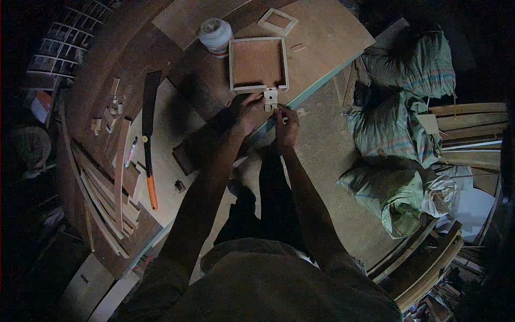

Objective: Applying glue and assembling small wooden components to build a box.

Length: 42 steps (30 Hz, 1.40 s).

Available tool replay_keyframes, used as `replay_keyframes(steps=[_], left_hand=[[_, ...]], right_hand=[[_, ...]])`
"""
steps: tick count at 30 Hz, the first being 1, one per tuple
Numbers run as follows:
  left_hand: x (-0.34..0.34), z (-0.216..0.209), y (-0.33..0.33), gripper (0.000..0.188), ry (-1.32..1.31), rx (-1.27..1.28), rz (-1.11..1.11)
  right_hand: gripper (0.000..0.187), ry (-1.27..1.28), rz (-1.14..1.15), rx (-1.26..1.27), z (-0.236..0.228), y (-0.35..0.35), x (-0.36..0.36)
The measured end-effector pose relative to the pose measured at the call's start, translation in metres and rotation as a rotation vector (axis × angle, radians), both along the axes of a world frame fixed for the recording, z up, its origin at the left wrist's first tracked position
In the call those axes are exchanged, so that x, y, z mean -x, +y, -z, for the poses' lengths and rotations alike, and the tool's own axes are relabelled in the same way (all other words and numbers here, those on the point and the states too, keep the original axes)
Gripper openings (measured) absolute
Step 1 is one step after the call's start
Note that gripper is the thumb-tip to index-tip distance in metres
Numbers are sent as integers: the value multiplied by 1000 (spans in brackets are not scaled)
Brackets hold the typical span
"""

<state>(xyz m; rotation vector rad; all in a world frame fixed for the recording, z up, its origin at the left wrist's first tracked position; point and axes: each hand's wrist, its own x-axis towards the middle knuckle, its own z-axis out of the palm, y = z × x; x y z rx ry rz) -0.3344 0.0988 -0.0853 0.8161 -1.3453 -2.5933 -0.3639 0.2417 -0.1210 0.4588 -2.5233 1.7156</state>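
A shallow square wooden tray (pixel 232 64) with a pale rim and a reddish-brown bottom lies on the workbench. Against its near edge is a small pale wooden piece (pixel 271 98) with dark notches. My left hand (pixel 250 111) is closed, its fingertips gripping that piece from the left. Closed too, my right hand (pixel 287 126) has its fingertips at the piece's near right corner. A pale speck shows between the right fingers, too small to name. Both hands are by the bench's green-edged front.
A white tub (pixel 215 36) and a small wooden frame (pixel 278 21) stand beyond the tray. Leftward lie an orange-handled saw (pixel 152 134), a marker (pixel 131 152), curved wood strips (pixel 102 198) and small offcuts (pixel 113 107). Stuffed sacks (pixel 394 129) and stacked timber (pixel 472 123) fill the right.
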Motion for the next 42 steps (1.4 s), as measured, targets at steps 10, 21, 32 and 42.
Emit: replay_keyframes(steps=[10,21,32,42], left_hand=[[2,11,2,44,-57,112,-24],[-1,23,-4,44,-50,22,-23],[-1,21,-2,40,-54,161,-37],[-15,12,-8,36,39,522,13]], right_hand=[[16,36,-1,33,11,3,5],[17,-45,-37,21,13,3,5],[14,-62,3,54,-2,3,3],[30,-372,82,97,-5,16,-1]])
